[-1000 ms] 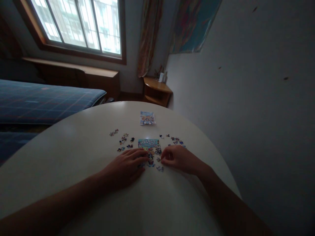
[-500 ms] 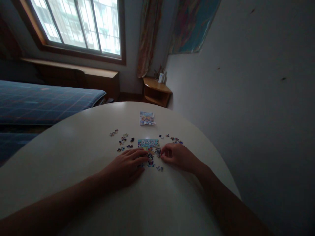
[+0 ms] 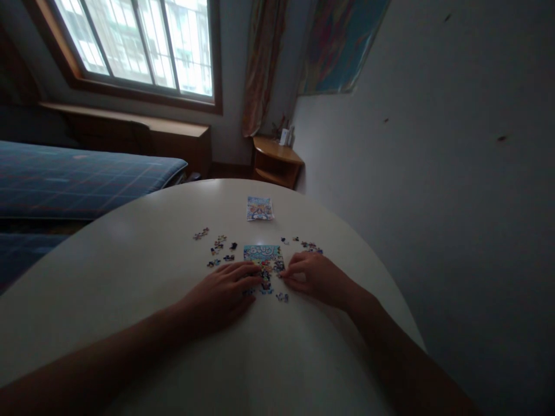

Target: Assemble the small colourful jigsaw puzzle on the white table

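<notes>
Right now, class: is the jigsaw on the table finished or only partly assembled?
Partly assembled. The joined block is small, and loose pieces lie scattered apart from it on the table.

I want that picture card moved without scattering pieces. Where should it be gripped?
The picture card lies flat and alone beyond the puzzle; probably pinch its near short edge, coming over from the right, since loose pieces crowd the left.

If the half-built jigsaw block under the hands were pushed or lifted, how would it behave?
The assembled puzzle block lies flat on the smooth, glossy table, so it would probably slide easily. Made of small interlocked pieces with a ragged near edge, it would likely sag or break apart if lifted. The left hand resting flat against it suggests bracing.
</notes>
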Tool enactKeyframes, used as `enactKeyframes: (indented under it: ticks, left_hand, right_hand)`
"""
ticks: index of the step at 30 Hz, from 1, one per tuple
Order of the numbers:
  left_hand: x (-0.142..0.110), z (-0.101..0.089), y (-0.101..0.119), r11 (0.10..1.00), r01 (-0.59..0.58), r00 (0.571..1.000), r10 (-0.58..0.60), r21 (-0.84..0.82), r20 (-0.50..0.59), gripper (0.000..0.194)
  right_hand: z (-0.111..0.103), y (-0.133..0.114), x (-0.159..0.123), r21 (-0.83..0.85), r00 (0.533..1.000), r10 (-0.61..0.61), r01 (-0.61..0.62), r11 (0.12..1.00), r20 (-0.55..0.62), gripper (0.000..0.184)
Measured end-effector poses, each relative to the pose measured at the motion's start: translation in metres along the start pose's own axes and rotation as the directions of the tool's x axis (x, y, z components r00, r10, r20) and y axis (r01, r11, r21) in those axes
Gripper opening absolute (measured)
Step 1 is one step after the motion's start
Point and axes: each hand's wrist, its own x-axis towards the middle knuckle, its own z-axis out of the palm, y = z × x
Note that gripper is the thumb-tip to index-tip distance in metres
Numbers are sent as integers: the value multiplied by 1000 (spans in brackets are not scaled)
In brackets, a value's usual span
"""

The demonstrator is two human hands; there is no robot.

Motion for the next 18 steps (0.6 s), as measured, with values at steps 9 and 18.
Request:
enactKeyframes:
  ticks: [9, 18]
  left_hand:
    - [-1, 2, -2, 1000, 2, 1000, -2, -5, -7, 35]
    - [1, 0, 2, 1000, 12, 1000, -12, -4, 0, 36]
  right_hand:
    - [-11, -14, -8, 70, 996, 53, -58, 996, 65, 16]
    - [-5, -12, -7, 123, 983, 17, -40, 992, 180, 6]
